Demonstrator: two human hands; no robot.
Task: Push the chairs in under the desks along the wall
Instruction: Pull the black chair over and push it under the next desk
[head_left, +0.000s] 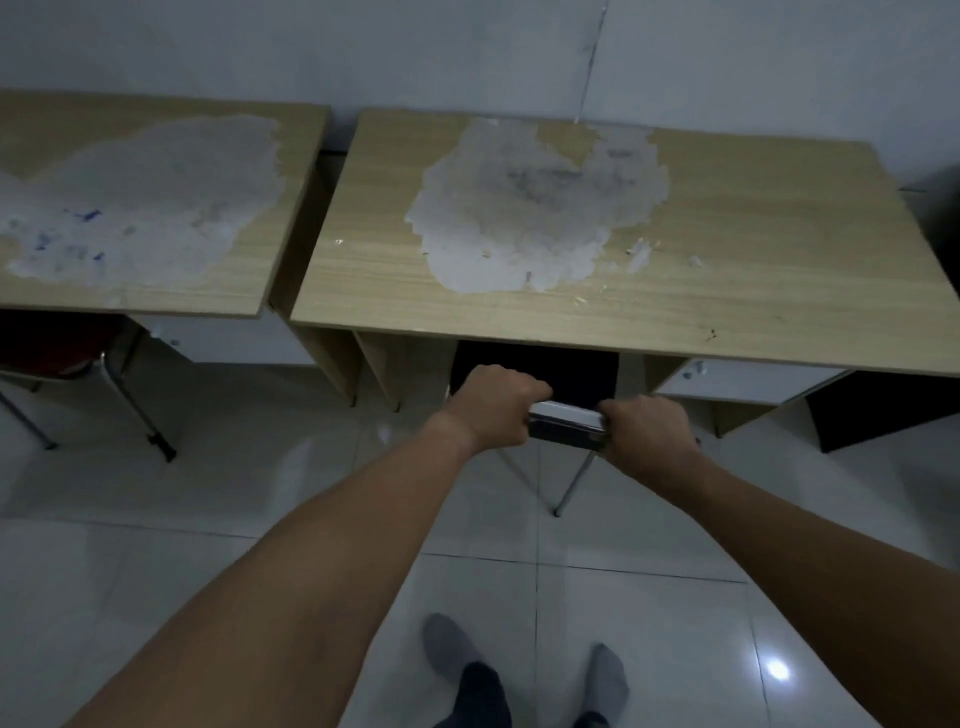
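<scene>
A dark chair (569, 423) with thin metal legs stands in front of me, its seat tucked under the right wooden desk (727, 291). Only the top of its backrest and two rear legs show. My left hand (493, 402) grips the left end of the backrest top and my right hand (647, 428) grips the right end. To the left, a red chair (57, 345) sits mostly under the left wooden desk (218, 286), with its metal legs showing on the floor.
Both desks stand against a pale wall, with a narrow gap between them. Their tops have large worn grey patches. A dark panel (883, 410) stands at the right under the desk. The floor is glossy white tile; my socked feet (519, 670) are behind the chair.
</scene>
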